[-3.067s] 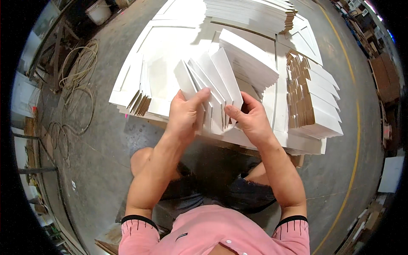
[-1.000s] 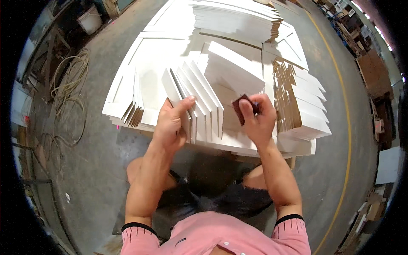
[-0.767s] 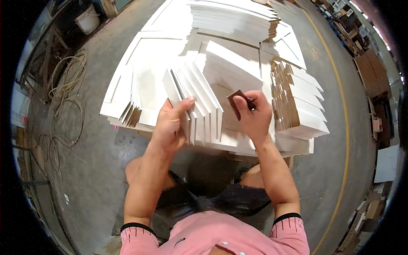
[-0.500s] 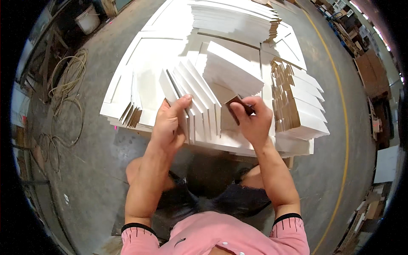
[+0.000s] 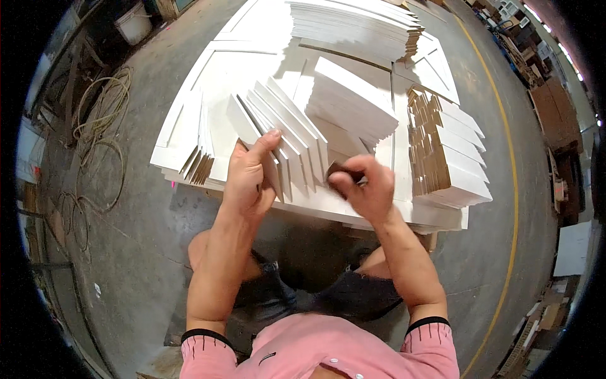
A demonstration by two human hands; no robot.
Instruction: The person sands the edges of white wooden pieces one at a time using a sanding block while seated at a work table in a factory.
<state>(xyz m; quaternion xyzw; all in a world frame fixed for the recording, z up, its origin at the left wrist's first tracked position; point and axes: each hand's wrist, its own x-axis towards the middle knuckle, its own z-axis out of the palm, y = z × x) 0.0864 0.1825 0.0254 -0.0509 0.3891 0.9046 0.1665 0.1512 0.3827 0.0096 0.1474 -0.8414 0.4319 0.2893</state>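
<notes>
My left hand is closed around the near end of several thin white boards, its thumb lying across the leftmost ones. The boards stand on edge and fan apart over the white worktop. Just to their right, my right hand pinches a dark brown piece that looks like folded sandpaper; motion blurs it a little. The sandpaper is close to the near end of the rightmost board, and I cannot tell if they touch. Behind my right hand stands a block of white boards.
White panels form the worktop. A long stack of white boards lies at the back, another stack with brown ends at the right, and a few boards at the left. A coiled hose and a bucket are on the left floor.
My right hand has moved a little left and nearer to me with the sandpaper, toward the fanned boards. The boards in my left hand have shifted slightly and their fan looks changed.
</notes>
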